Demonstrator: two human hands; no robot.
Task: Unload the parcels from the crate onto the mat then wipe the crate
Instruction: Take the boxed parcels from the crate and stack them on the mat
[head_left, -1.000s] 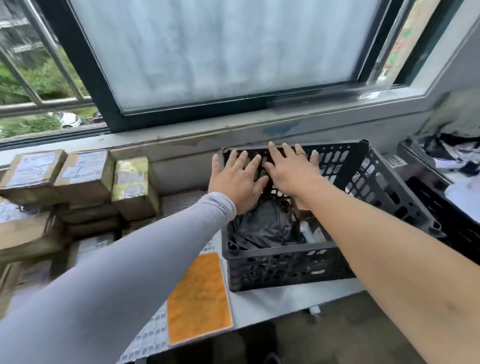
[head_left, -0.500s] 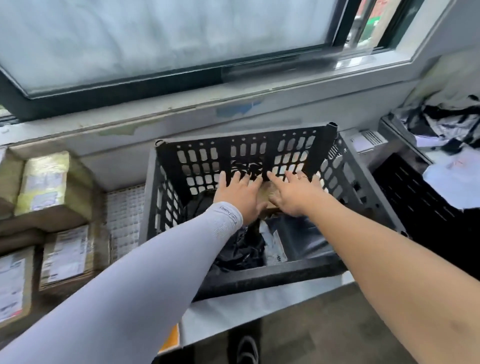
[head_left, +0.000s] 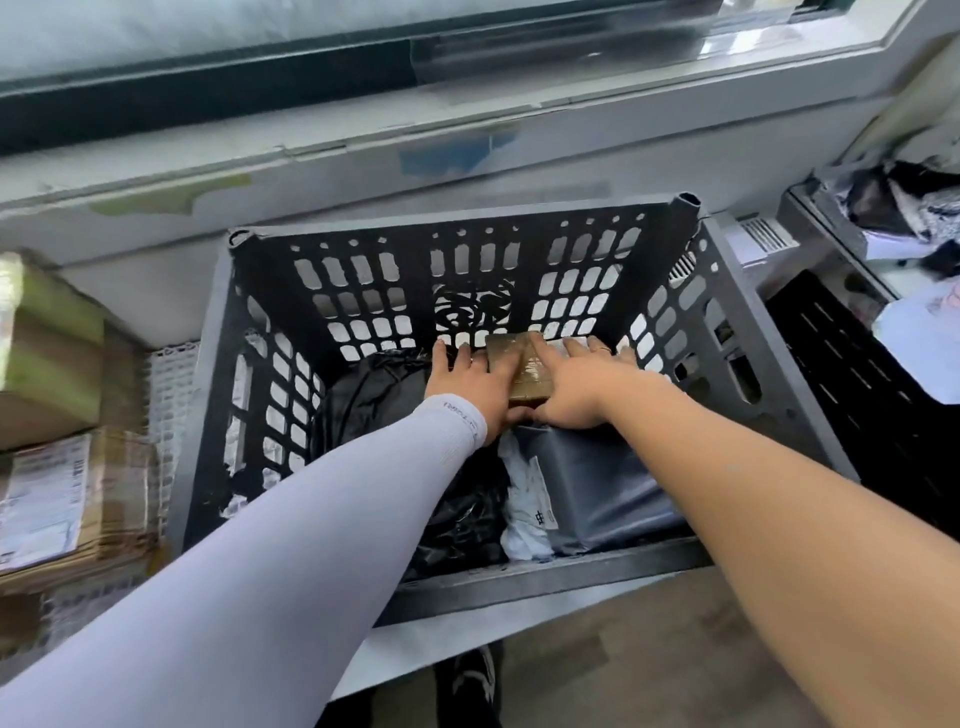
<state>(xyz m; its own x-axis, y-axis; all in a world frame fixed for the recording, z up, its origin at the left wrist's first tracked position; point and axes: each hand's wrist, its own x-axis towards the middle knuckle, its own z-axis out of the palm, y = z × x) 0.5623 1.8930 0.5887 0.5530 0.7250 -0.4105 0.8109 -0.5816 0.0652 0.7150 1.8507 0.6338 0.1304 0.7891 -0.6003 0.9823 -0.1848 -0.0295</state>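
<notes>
Dark-framed window (head_left: 311, 78) above pale sill (head_left: 363, 171); brown floor (head_left: 649, 649).

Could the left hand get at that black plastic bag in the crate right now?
Probably yes. The black bag lies uncovered in the crate, right beside the left hand. That hand is busy on the small brown box with the right hand, though.

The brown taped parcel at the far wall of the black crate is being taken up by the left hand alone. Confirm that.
Not quite: the head view shows both hands on it. The left hand and the right hand flank the brown taped parcel at the far wall of the black crate, so this is a two-handed grip, not the left alone.
</notes>
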